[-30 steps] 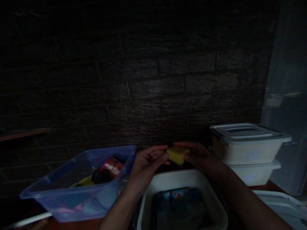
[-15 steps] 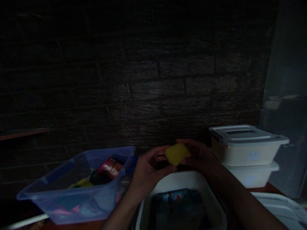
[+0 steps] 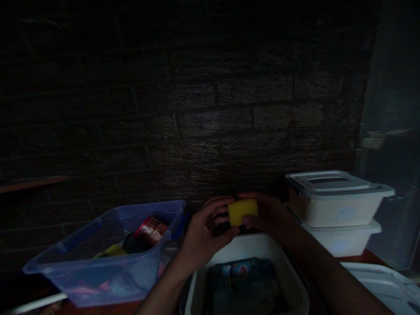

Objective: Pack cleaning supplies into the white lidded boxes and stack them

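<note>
A yellow sponge (image 3: 242, 211) is held up between both hands, above the far rim of a white plastic tub (image 3: 259, 239). My left hand (image 3: 206, 229) closes on its left side, with fingertips at the upper edge and the thumb beneath. From the right, my right hand (image 3: 271, 214) grips it, the thumb lying across its near face. Inside the tub lies a dark item with a blue label (image 3: 241, 270); its kind is hard to make out in the dim light.
On the left stands a clear bluish bin (image 3: 121, 271) holding a red patterned can (image 3: 152, 231) and cloth-like items. Two lidded boxes (image 3: 334, 205) are stacked at right, near a loose white lid (image 3: 382, 284). A dark brick wall (image 3: 203, 122) rises behind.
The sponge has turned, so its broad face looks squarer towards me. My right thumb has come further across it. The tub and the bin stay where they were.
</note>
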Demonstrator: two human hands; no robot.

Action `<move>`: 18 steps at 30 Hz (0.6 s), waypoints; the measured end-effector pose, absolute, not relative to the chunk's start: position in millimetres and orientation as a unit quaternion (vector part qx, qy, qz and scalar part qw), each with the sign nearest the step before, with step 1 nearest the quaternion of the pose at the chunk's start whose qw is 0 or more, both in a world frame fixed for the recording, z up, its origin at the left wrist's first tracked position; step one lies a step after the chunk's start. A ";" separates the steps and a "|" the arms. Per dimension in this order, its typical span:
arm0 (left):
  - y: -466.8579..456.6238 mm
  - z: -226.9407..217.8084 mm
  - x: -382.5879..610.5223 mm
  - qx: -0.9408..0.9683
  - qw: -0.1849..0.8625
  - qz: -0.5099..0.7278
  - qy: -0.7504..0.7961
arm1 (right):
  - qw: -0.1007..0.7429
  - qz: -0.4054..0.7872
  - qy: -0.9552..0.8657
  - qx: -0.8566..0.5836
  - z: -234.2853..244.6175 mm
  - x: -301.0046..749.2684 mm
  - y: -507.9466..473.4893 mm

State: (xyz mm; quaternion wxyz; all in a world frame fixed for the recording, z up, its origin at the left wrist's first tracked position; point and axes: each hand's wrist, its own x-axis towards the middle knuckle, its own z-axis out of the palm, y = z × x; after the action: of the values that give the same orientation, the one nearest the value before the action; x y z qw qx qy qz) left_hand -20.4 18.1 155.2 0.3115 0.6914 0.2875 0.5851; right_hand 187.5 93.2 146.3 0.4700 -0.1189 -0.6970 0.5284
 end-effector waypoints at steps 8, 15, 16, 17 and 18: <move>21.1 153.9 -17.8 0.648 0.350 0.603 0.307 | 0.455 0.524 -0.715 -0.081 146.9 186.4 89.3; 22.6 150.6 -20.0 0.676 0.250 0.635 0.277 | 0.468 0.514 -0.715 -0.078 148.0 185.5 87.8; 21.9 150.9 -20.0 0.682 0.234 0.636 0.274 | 0.468 0.512 -0.717 -0.074 148.6 185.7 88.0; 20.9 151.6 -19.7 0.688 0.219 0.636 0.272 | 0.467 0.509 -0.720 -0.071 149.3 186.0 88.2; 19.7 152.5 -19.2 0.692 0.207 0.636 0.272 | 0.466 0.508 -0.722 -0.067 149.9 186.2 88.4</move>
State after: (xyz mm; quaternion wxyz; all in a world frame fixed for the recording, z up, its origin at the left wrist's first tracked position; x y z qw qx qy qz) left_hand -19.2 19.7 152.5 0.2072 0.6919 0.2719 0.6359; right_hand 186.2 88.4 149.9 0.4661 -0.0672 -0.7215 0.5076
